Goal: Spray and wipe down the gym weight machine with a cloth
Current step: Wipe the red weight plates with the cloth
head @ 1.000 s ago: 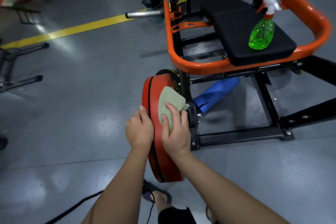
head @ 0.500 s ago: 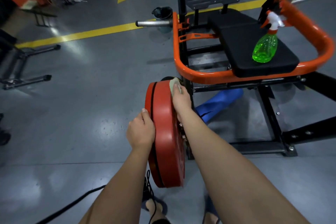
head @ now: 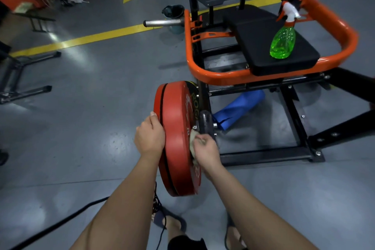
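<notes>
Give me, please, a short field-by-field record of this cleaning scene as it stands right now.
left hand: rests against the rim of the red weight plate, steadying it
right hand: grips the cloth and presses it on the plate's face near the hub
spray bottle: green, standing on the black seat pad, untouched
orange bar: curves around the seat
blue roll: lies on the floor under the frame

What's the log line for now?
right hand: holds cloth against red weight plate face | left hand: rests on plate rim | spray bottle: standing on seat
</notes>
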A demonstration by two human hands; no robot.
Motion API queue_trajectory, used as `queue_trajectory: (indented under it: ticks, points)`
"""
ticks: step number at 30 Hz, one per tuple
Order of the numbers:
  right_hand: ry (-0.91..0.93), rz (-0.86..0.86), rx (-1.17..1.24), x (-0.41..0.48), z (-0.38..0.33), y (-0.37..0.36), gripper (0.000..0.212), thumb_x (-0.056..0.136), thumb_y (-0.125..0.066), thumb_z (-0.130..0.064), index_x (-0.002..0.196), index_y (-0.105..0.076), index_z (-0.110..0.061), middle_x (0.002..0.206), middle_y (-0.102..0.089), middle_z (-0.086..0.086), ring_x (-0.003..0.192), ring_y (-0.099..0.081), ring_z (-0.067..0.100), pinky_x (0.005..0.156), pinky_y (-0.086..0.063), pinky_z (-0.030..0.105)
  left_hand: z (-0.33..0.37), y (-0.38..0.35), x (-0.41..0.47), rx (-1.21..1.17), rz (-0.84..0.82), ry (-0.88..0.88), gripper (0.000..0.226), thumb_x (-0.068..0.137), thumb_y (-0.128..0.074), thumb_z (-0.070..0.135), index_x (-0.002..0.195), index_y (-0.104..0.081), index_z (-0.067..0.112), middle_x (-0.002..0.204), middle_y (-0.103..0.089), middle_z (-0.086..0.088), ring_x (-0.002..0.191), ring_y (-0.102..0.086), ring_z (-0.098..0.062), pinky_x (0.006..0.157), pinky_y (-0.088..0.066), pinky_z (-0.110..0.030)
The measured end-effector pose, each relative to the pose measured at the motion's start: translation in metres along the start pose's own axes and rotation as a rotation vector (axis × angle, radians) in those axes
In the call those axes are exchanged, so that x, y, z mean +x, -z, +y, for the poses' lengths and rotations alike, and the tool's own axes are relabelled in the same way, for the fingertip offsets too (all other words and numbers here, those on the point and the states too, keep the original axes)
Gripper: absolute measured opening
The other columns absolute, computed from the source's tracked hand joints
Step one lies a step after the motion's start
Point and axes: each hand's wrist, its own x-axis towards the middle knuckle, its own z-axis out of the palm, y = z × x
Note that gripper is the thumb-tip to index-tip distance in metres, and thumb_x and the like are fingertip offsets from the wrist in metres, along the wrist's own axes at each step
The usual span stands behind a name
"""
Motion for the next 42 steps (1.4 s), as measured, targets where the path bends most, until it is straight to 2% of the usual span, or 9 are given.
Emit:
queue_trajectory:
  ticks: [4,10,13,18,23,28,34,38,42]
  points:
    - [0.122,-0.007,0.1,-0.008,-0.028,-0.002,0.024,0.088,-0.053,-0.036,0.106,-0.067,-0.045,0.085,-0.07,-0.009,0.066,-0.065,0.012,0.074,-0.056,0.036,-0.004,-0.002,-0.003,-0.008,0.014,-0.003,0.057,0.11,-0.029,0.037,0.06,-0.047,0.015,0.062,-0.055,-0.006,0.066,-0.054,-0.03,0.063,-0.037,-0.039]
    - [-0.056,-0.157,-0.144,-0.016,0.045,0.01,0.048,0.096,-0.047,-0.042,0.144,-0.051,-0.042,0.136,-0.062,0.001,0.124,-0.058,0.024,0.11,-0.045,0.043,-0.002,-0.001,-0.002,-0.015,0.02,-0.002,0.058,0.11,-0.03,0.036,0.059,-0.046,0.013,0.061,-0.054,-0.006,0.06,-0.05,-0.025,0.059,-0.032,-0.036]
    - [-0.138,-0.15,-0.082,-0.018,0.053,0.015,0.061,0.082,-0.052,-0.052,0.14,-0.059,-0.036,0.126,-0.068,-0.003,0.112,-0.065,0.017,0.101,-0.053,0.039,-0.002,-0.001,0.002,-0.01,0.028,-0.009,0.056,0.109,-0.03,0.038,0.059,-0.045,0.016,0.065,-0.058,-0.009,0.067,-0.055,-0.031,0.063,-0.041,-0.039]
    - [0.114,-0.072,0.045,-0.02,-0.016,0.014,0.028,0.089,-0.06,-0.032,0.113,-0.063,-0.047,0.111,-0.069,-0.009,0.093,-0.066,0.012,0.089,-0.055,0.034,0.001,-0.001,0.003,0.026,0.022,-0.03,0.055,0.109,-0.029,0.037,0.06,-0.044,0.018,0.064,-0.055,-0.006,0.068,-0.055,-0.031,0.062,-0.038,-0.037]
    - [0.152,-0.118,0.023,-0.011,-0.02,0.011,0.035,0.094,-0.049,-0.031,0.122,-0.053,-0.052,0.087,-0.067,-0.006,0.069,-0.062,0.017,0.066,-0.051,0.033,0.0,0.0,0.0,0.017,0.023,0.013,0.057,0.109,-0.029,0.037,0.061,-0.048,0.012,0.063,-0.055,-0.007,0.064,-0.054,-0.028,0.063,-0.037,-0.037]
    - [-0.105,-0.278,-0.155,-0.016,0.056,0.017,0.045,0.102,-0.048,-0.022,0.147,-0.046,-0.026,0.131,-0.063,0.007,0.114,-0.063,0.024,0.09,-0.053,0.032,0.0,-0.001,-0.004,0.004,0.036,0.007,0.057,0.109,-0.031,0.037,0.059,-0.044,0.013,0.059,-0.051,-0.005,0.056,-0.047,-0.022,0.057,-0.032,-0.035]
    - [-0.196,-0.196,0.085,-0.033,0.068,0.022,0.032,0.099,-0.051,-0.009,0.123,-0.065,-0.024,0.11,-0.07,0.007,0.086,-0.066,0.015,0.062,-0.051,0.02,0.0,0.0,-0.002,0.035,0.052,0.0,0.055,0.108,-0.03,0.038,0.059,-0.044,0.018,0.062,-0.055,-0.006,0.062,-0.052,-0.027,0.061,-0.036,-0.037]
    - [0.068,-0.143,0.139,-0.027,0.0,0.021,0.028,0.084,-0.055,-0.029,0.103,-0.073,-0.039,0.109,-0.073,-0.011,0.098,-0.071,0.015,0.088,-0.058,0.034,0.003,0.0,0.0,0.049,0.048,0.001,0.055,0.108,-0.03,0.038,0.058,-0.044,0.019,0.061,-0.054,-0.005,0.063,-0.052,-0.027,0.062,-0.037,-0.038]
    - [0.153,-0.147,0.05,-0.018,-0.027,0.021,0.042,0.096,-0.053,-0.023,0.134,-0.061,-0.038,0.126,-0.066,-0.012,0.112,-0.065,0.012,0.101,-0.051,0.033,0.003,0.0,0.001,0.041,0.049,0.007,0.056,0.108,-0.031,0.038,0.059,-0.046,0.016,0.061,-0.054,-0.005,0.06,-0.052,-0.025,0.061,-0.036,-0.036]
